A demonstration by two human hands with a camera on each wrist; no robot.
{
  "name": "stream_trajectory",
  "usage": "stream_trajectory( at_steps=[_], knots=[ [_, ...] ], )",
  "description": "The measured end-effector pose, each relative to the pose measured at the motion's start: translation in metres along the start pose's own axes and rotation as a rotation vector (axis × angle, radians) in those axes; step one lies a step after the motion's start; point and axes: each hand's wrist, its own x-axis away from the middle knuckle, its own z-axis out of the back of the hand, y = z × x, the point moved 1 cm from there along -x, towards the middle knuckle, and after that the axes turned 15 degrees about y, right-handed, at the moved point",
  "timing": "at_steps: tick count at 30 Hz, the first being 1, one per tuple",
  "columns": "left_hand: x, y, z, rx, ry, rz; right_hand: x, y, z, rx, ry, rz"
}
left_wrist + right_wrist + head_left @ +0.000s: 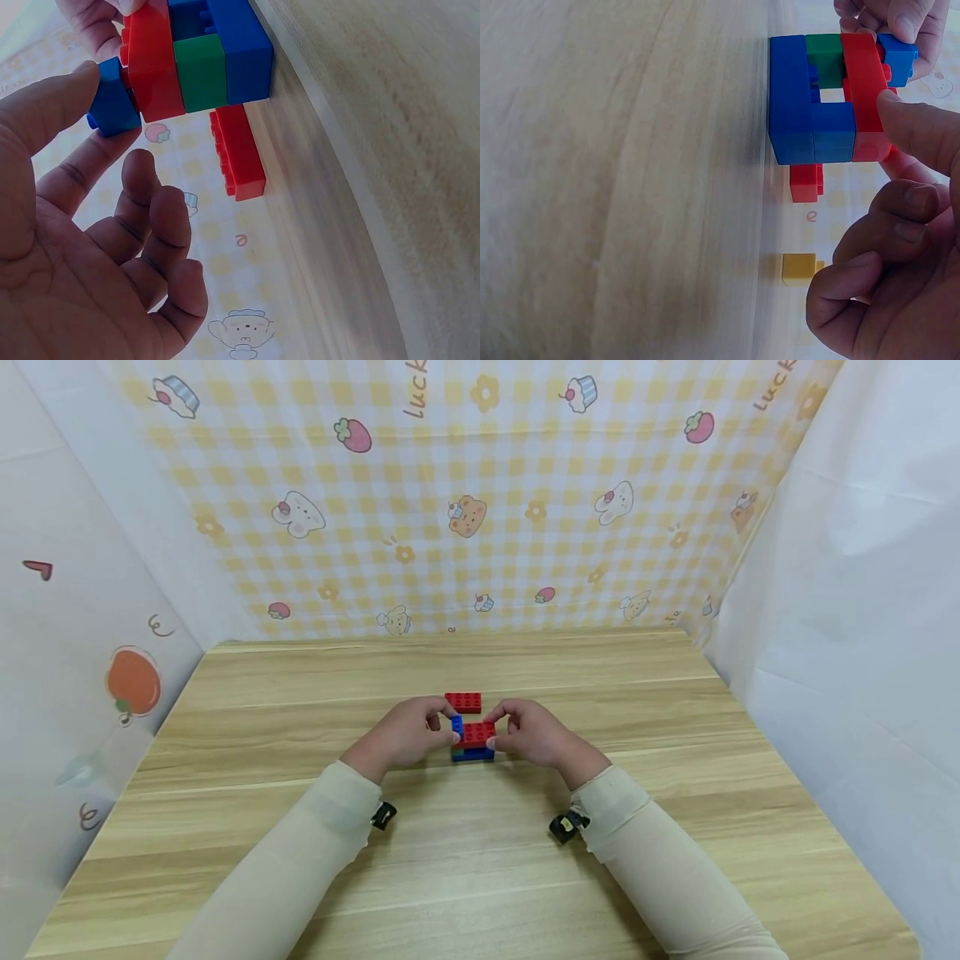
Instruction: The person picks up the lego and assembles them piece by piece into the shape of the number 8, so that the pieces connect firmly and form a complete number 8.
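Note:
Between both hands stands a small stack of toy building bricks. Its base is a long blue brick (791, 105), with a green brick (200, 73) and a shorter blue brick (833, 129) on it, a gap between these two. A red brick (477, 733) bridges them on top. My left hand (408, 731) pinches a small blue brick (116, 97) between thumb and index finger, over the red brick's left end; a narrow gap with a red stud shows beneath it. With thumb and index finger, my right hand (536, 733) grips the red brick's right end.
A loose red brick (463, 702) lies on the wooden table (480, 877) just behind the stack. The right wrist view also shows a yellow brick (799, 268) on the table. A checked cloth (525, 552) hangs behind the table, with white cloth at both sides.

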Motion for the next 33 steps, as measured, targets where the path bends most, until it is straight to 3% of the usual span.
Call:
stream_trajectory(
  at_steps=[17,33],
  knots=[
    [-0.0018,-0.0007,-0.0026,-0.018,0.002,-0.011,0.0011,-0.0007,0.0006,-0.016,-0.006,-0.005],
    [0.0000,-0.0039,-0.0043,0.124,0.023,-0.083,0.0005,0.0005,0.0000,-0.027,-0.007,0.010]
  ],
)
